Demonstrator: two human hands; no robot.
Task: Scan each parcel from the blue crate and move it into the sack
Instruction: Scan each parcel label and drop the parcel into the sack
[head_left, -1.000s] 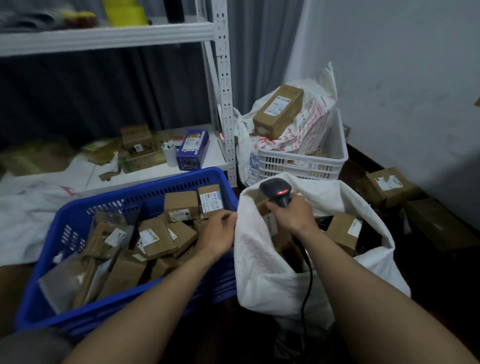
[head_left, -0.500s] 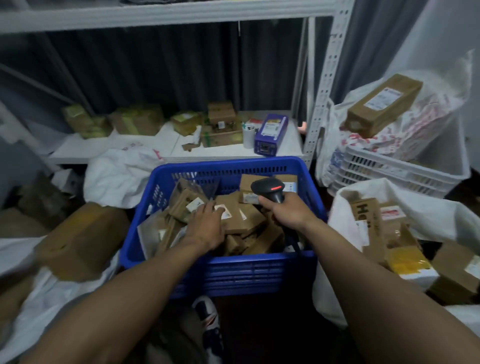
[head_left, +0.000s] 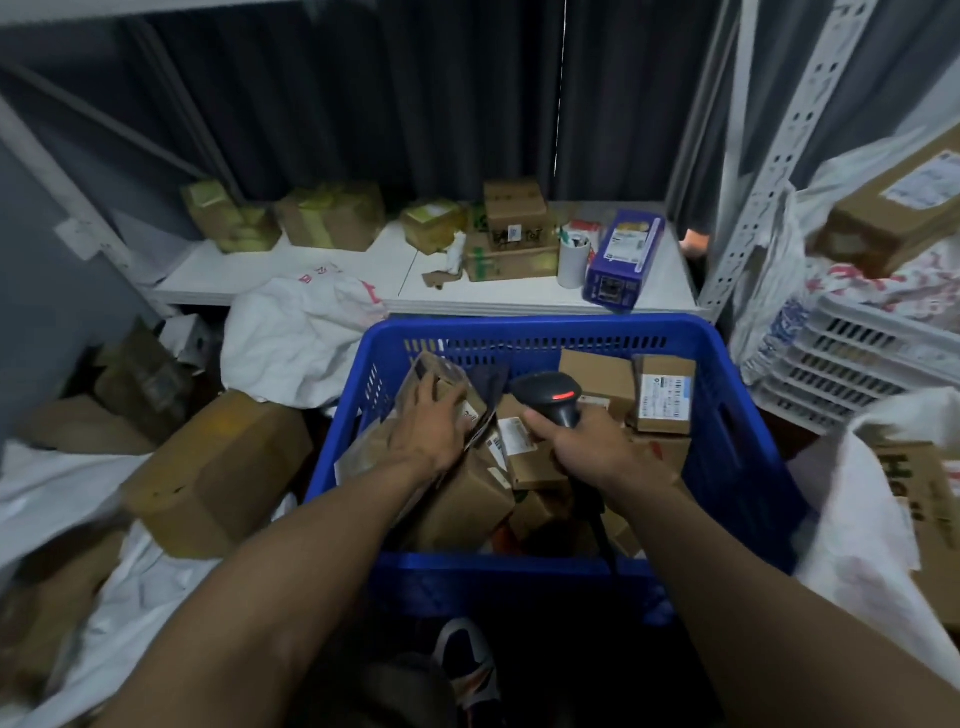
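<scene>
The blue crate (head_left: 737, 415) stands in front of me, filled with several brown cardboard parcels. My left hand (head_left: 431, 426) grips a parcel in clear wrap (head_left: 441, 376) at the crate's left side, fingers curled over its top. My right hand (head_left: 582, 447) holds a black barcode scanner (head_left: 550, 397) with a red light, over the middle of the crate. Its cable hangs down toward me. A labelled box (head_left: 665, 395) stands upright at the crate's back right. The white sack (head_left: 857, 545) lies at the right edge, with a printed carton (head_left: 930, 499) in it.
A low white shelf (head_left: 311, 270) behind the crate carries boxes, a white cup (head_left: 573, 262) and a purple box (head_left: 623, 260). A white slotted basket (head_left: 841, 364) with a bag is at right. A big brown carton (head_left: 218, 473) and white sacks lie at left. A shoe (head_left: 467, 670) shows below.
The view has swung left from the sack to the crate. My right hand brought the scanner over the crate. My left hand moved up and took hold of the wrapped parcel.
</scene>
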